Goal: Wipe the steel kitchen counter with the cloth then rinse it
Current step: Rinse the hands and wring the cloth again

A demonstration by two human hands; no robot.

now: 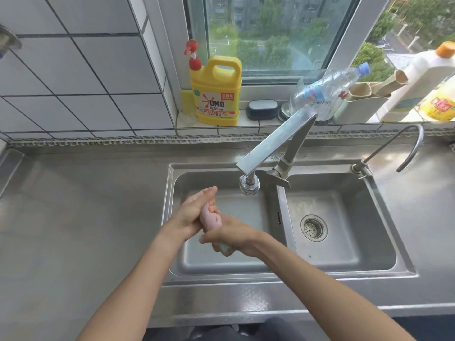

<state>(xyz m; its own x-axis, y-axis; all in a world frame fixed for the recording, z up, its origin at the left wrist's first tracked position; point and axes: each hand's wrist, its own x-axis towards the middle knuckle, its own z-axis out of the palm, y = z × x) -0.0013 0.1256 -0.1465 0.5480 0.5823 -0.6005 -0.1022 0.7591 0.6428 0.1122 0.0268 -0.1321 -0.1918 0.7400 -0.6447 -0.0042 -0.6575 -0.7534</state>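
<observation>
Head view: two hands, left (194, 210) and right (231, 233), apparently wring one cloth (210, 221).

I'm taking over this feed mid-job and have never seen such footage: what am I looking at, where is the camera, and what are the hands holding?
There is no machine here. A person wears one wide camera on the head, looking down at their own two bare hands. The left hand and right hand both grip a rolled pink cloth, apparently wringing it over the left basin of a double steel sink, beside the faucet. No running water is visible. The steel counter surrounds the sink. A yellow detergent jug stands on the window ledge.
</observation>
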